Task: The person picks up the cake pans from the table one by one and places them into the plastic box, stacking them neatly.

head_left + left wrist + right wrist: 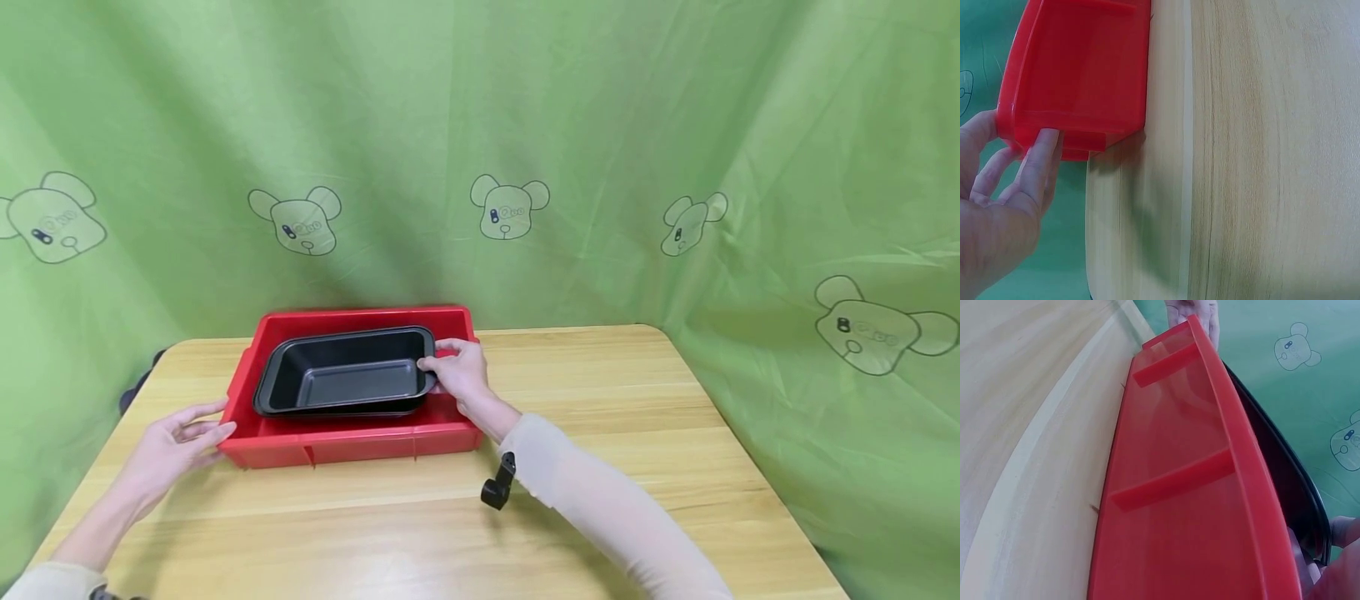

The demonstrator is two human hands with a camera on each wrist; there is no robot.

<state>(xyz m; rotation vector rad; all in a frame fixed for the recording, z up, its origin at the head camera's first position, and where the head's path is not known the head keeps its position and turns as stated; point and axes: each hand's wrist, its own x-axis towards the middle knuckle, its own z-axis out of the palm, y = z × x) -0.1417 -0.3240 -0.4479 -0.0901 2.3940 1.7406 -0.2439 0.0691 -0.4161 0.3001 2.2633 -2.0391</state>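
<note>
A black loaf pan lies tilted inside a red plastic bin, and a second dark rim shows just under it. My right hand pinches the pan's right rim, thumb on top and fingers beneath. In the right wrist view the pan's dark side rises behind the bin's front wall, with part of that hand at the lower right. My left hand touches the bin's front left corner with extended fingers. The left wrist view shows those fingers against the bin's end.
The bin stands on a wooden table near its back edge. Behind and around hangs a green curtain printed with bear heads. A small black device is attached at the right sleeve. Something dark sits beyond the table's left edge.
</note>
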